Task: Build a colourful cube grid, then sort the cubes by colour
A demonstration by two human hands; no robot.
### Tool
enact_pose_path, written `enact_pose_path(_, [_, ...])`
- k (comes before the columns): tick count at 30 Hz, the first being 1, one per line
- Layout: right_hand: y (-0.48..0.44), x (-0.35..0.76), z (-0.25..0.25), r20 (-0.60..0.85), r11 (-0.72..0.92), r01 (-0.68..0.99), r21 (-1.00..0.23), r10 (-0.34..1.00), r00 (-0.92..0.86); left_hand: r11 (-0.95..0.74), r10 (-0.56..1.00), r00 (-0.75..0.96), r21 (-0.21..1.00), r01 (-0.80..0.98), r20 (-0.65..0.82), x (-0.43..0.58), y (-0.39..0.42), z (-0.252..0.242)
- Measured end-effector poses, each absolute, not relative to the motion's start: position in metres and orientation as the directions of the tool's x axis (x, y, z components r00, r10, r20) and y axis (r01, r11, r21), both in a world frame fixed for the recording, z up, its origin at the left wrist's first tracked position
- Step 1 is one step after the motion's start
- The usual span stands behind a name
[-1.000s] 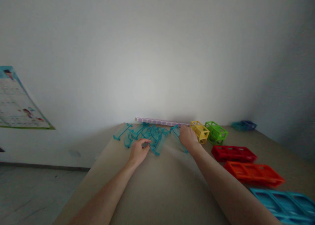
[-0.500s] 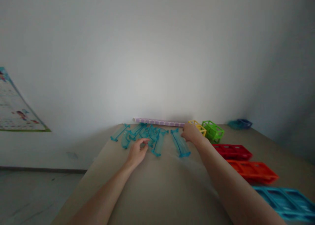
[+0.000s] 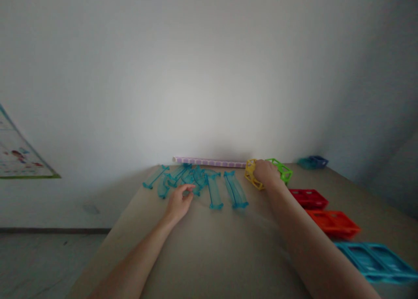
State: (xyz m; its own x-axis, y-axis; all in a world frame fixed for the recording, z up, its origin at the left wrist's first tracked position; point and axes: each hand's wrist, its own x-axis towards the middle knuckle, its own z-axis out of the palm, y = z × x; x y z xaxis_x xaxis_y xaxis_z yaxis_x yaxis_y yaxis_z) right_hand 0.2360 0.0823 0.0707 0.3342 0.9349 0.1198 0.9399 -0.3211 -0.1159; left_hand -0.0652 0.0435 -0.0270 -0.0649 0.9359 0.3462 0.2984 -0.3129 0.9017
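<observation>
My right hand [image 3: 267, 172] is closed on the right side of a yellow open-frame plastic block [image 3: 251, 176], which is tilted. Part of the block is hidden behind the fingers. Right behind that hand stands a green open-frame block [image 3: 283, 172], partly covered. My left hand [image 3: 179, 202] rests low over the table, thumb and fingers apart with nothing between them. Just beyond it lies a jumble of see-through teal curved track-like pieces [image 3: 197, 177]. Two straighter teal pieces, one [image 3: 214, 192] beside the pile and another [image 3: 235, 190] further right, lie side by side.
Along the right side sit stacked red [image 3: 308, 198], orange [image 3: 335, 224] and blue frame pieces [image 3: 375, 260]. A purple patterned strip [image 3: 209, 162] runs along the wall. Dark blue [image 3: 318, 161] and teal pieces lie at the far right corner. The table [image 3: 222, 255] ends at the left.
My right hand has moved right, from beside the teal pieces onto the yellow block, which now leans. The teal piece by the pile has turned straighter. My left hand has hardly moved.
</observation>
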Motion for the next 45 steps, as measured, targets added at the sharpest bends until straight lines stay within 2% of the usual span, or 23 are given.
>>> enact_pose_path(8, [0.080, 0.243, 0.074, 0.152, -0.450, 0.887, -0.106, 0.874, 0.461, -0.307, 0.937, -0.063, 0.893, 0.329, 0.345, -0.066, 0.044, -0.027])
enact_pose_path(17, [0.071, 0.233, 0.083, 0.190, -0.458, 0.876, -0.149, 0.856, 0.480, -0.306, 0.935, -0.054, 0.875, 0.374, 0.350, -0.065, 0.043, -0.026])
enact_pose_path(19, [0.067, 0.225, 0.090, 0.235, -0.417, 0.897, -0.149, 0.866, 0.442, -0.313, 0.933, -0.062, 0.885, 0.344, 0.354, -0.064, 0.042, -0.025])
enact_pose_path(22, [0.060, 0.200, 0.096, 0.241, -0.210, 0.966, -0.148, 0.940, 0.241, -0.316, 0.934, -0.056, 0.888, 0.335, 0.353, -0.063, 0.040, -0.024])
enact_pose_path(26, [0.045, 0.150, 0.083, 0.193, 0.053, 0.986, -0.160, 0.981, -0.021, -0.302, 0.939, 0.006, 0.819, 0.488, 0.343, -0.064, 0.041, -0.024])
enact_pose_path(29, [0.036, 0.125, 0.067, 0.172, 0.011, 0.989, -0.146, 0.985, 0.015, -0.296, 0.938, 0.035, 0.748, 0.594, 0.344, -0.066, 0.042, -0.026])
enact_pose_path(33, [0.038, 0.120, 0.051, 0.083, -0.057, 0.990, -0.132, 0.994, 0.069, -0.287, 0.938, 0.030, 0.724, 0.627, 0.345, -0.066, 0.044, -0.027])
enact_pose_path(45, [0.047, 0.118, 0.041, 0.141, 0.107, 0.992, -0.063, 0.985, -0.098, -0.339, 0.930, 0.077, 0.754, 0.563, 0.360, -0.061, 0.037, -0.019])
